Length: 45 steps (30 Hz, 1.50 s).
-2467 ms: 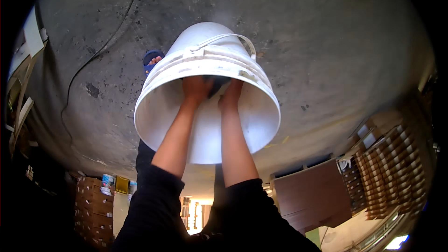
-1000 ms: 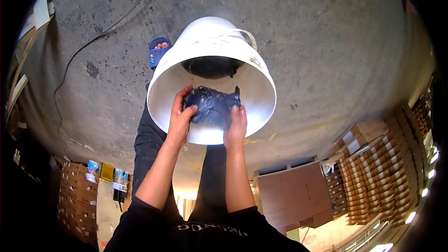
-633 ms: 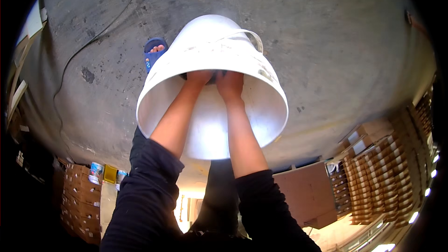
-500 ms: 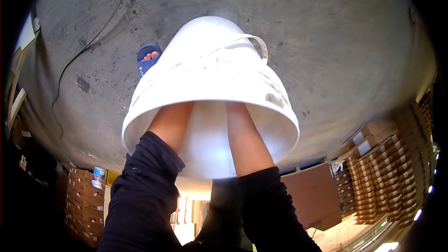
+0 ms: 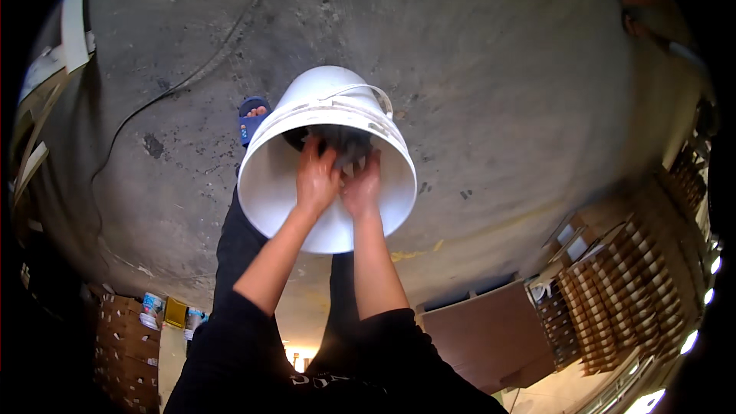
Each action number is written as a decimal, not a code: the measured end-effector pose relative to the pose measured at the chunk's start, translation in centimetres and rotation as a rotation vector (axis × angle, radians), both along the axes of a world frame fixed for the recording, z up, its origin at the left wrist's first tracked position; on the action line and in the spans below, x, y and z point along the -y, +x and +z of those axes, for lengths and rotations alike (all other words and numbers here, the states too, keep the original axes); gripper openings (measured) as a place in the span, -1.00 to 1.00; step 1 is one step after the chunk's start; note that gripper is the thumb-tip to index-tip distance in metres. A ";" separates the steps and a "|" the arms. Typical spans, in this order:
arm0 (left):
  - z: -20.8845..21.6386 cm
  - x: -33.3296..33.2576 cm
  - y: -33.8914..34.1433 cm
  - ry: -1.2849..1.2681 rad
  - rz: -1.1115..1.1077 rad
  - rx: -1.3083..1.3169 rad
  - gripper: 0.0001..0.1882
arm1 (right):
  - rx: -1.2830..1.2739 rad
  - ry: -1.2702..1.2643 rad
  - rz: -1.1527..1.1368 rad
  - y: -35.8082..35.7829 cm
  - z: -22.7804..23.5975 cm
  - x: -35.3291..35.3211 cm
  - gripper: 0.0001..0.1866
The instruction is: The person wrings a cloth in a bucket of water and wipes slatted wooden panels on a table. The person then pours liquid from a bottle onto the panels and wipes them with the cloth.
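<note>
A white plastic bucket [image 5: 257, 192] stands in front of me on the floor, its wide mouth toward me. Both my hands reach inside it. A crumpled dark grey thing [image 5: 351, 140], apparently a wet cloth, is bunched between them. The fingers of my left hand [image 5: 316, 180] curl against its near left side. Opposite, my right hand [image 5: 362, 184] grips it from the right, fingertips partly hidden in the folds. My skin looks wet. Behind the cloth the bucket's inside is dark, and its bottom cannot be made out. The bucket's handle [image 5: 389, 100] rests against the outer wall.
My foot in a blue sandal [image 5: 251, 119] is just left of the bucket. A dark cable [image 5: 165, 94] runs over the stained concrete floor [image 5: 491, 69]. Brown cartons [image 5: 126, 345] stand at lower left; a brown panel [image 5: 491, 337] and stacked cardboard [image 5: 613, 299] at lower right.
My hands, earlier hidden deep in the bucket, have come up toward its mouth with the grey cloth between them. The bucket looks smaller and farther from my view.
</note>
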<state>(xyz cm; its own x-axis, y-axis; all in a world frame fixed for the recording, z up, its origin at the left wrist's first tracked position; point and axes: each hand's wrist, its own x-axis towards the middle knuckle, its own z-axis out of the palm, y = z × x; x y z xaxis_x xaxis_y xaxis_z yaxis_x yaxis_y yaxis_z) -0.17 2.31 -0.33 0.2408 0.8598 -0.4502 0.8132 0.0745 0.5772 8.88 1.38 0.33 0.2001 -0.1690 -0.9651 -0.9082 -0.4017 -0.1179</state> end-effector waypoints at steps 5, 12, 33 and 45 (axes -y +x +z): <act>16.9 0.9 -1.5 -0.046 -0.077 0.181 -0.80 | -0.309 0.664 -0.107 2.4 6.9 3.0 -0.47; 25.3 -0.4 -3.5 -0.295 0.145 0.509 -0.82 | -0.453 0.824 0.018 0.9 14.2 3.5 -0.32; 26.8 -5.6 -1.2 -0.297 0.410 0.886 -0.77 | -0.717 0.928 0.433 1.9 25.7 2.3 0.32; 33.1 -4.1 -1.7 -0.136 0.007 0.786 -0.54 | -0.624 0.934 1.067 3.3 30.4 1.0 0.02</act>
